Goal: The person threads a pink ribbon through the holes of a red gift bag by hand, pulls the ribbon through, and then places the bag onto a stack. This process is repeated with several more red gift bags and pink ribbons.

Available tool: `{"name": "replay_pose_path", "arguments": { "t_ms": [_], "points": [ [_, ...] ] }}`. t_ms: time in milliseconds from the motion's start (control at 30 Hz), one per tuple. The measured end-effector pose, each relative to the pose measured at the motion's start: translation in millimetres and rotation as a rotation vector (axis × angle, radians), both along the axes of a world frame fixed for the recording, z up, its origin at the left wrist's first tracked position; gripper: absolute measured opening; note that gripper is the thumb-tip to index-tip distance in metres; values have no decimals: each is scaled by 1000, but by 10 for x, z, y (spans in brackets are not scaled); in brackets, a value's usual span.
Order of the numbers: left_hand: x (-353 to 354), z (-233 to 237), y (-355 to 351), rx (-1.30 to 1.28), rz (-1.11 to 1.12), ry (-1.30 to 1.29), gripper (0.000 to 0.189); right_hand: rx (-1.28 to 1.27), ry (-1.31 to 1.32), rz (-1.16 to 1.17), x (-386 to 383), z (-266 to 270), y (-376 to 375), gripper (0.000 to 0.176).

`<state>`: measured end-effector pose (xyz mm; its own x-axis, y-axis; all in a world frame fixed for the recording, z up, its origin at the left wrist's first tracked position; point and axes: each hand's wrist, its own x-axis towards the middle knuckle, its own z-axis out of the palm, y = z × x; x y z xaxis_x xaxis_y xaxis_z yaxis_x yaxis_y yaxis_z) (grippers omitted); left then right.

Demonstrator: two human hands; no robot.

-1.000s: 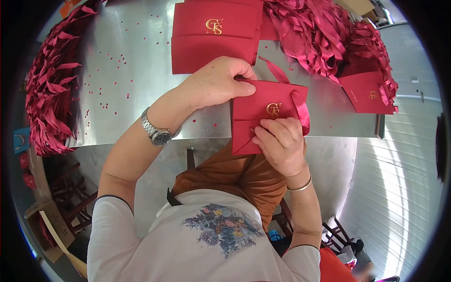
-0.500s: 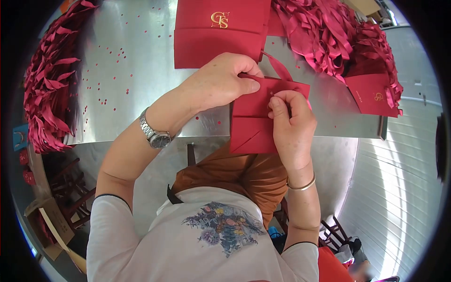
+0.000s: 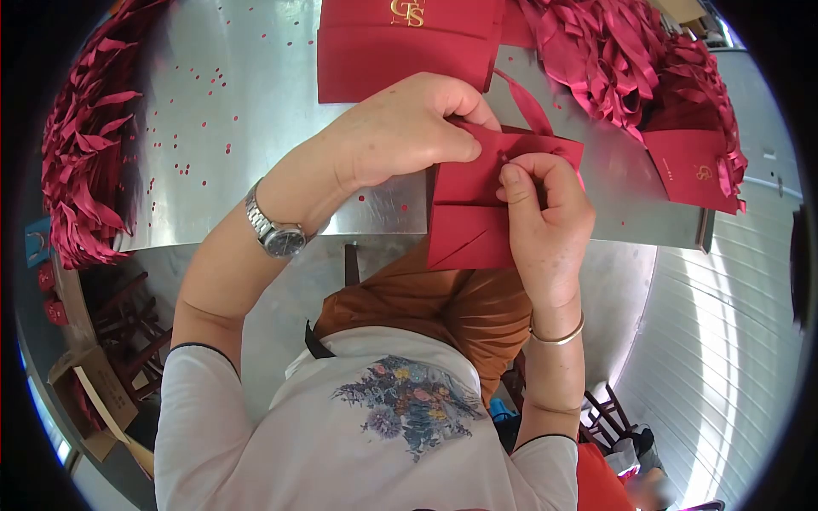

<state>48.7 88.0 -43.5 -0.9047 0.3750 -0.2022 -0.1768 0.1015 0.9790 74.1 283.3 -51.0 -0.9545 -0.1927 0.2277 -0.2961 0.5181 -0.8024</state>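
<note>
A small red paper bag (image 3: 464, 181) is held flat over the table's near edge, its folded bottom toward my body. My left hand (image 3: 417, 128) grips the bag's upper left edge, thumb on the near face and fingers behind. With thumb and forefinger, my right hand (image 3: 550, 200) pinches a short dark red ribbon end at the bag's face, near the top. A red ribbon (image 3: 527, 104) loops up beyond the bag's top edge. Just past my left hand lie larger red bags (image 3: 400, 64) with gold lettering.
Piles of ribboned red bags stand at the left (image 3: 89, 170) and the upper right (image 3: 596, 64) of the metal table (image 3: 281, 111). One lettered bag (image 3: 690, 166) sticks out at the right edge. Small red paper dots (image 3: 213, 81) are scattered about. An open cardboard box (image 3: 98, 396) stands lower left.
The view has shifted a little, so the bag and both hands appear slightly farther right and up. Both grips stay the same, and the right fingers still pinch at the bag's face.
</note>
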Motion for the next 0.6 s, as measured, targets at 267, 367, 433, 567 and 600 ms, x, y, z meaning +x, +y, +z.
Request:
{"name": "replay_pose_path", "arguments": {
  "t_ms": [267,367,433,567,600],
  "points": [
    [31,-8,36,-30,22,48,20,-142,-98,-42,15,35,-46,7],
    [36,-38,36,-72,15,106,19,-154,-121,-59,7,44,-60,7],
    [42,-38,48,-103,10,149,19,-160,-129,-65,-3,54,-69,7],
    [72,-27,82,-129,34,191,19,-99,-172,-101,-25,76,-115,7],
    [76,-37,92,-136,32,215,20,-60,-179,-113,-35,77,-125,8]
  ]
}}
